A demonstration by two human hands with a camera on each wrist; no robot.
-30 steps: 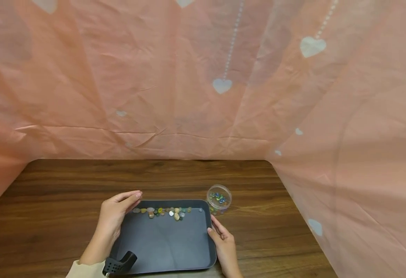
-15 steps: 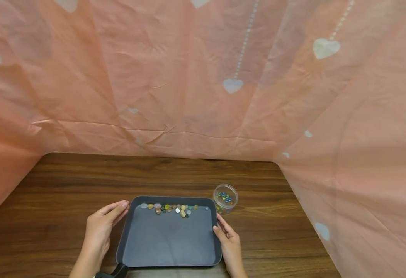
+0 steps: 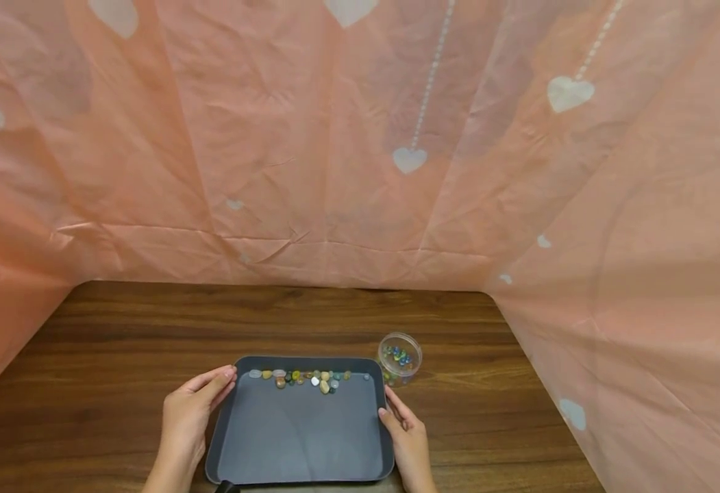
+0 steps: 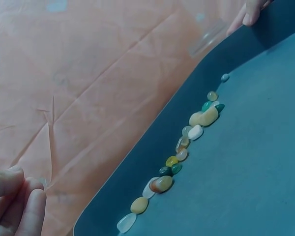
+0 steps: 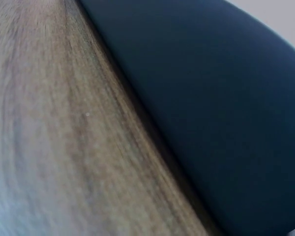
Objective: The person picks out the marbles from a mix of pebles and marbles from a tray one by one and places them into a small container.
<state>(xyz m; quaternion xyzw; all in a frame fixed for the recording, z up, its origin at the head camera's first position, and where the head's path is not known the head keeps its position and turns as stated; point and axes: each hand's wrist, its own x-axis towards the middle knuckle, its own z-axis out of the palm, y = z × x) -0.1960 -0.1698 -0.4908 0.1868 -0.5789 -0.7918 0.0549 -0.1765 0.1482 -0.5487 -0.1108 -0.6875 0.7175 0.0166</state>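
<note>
A dark grey rectangular tray point(image 3: 310, 445) lies on the wooden table, with several polished pebbles point(image 3: 325, 386) lined up along its far inner wall. My right hand point(image 3: 409, 441) holds the tray's right side, thumb on the rim and fingers along the outside. Just outside the far left corner is my left hand point(image 3: 188, 414), its fingers extended and close to the thumb. In the left wrist view those fingertips point(image 4: 32, 211) are apart from the tray wall, and no object shows between them. The right wrist view is filled by the tray's outer wall point(image 5: 201, 98) and wood.
A clear round container point(image 3: 399, 352) with blue and green glass pieces stands at the tray's far right corner. Pink cloth point(image 3: 310, 171) with pale hearts hangs behind and at both sides of the table point(image 3: 212, 315).
My left hand has moved from over the tray's far left corner to just outside it, then slightly back toward the corner. The right hand keeps its hold. The head view has shifted.
</note>
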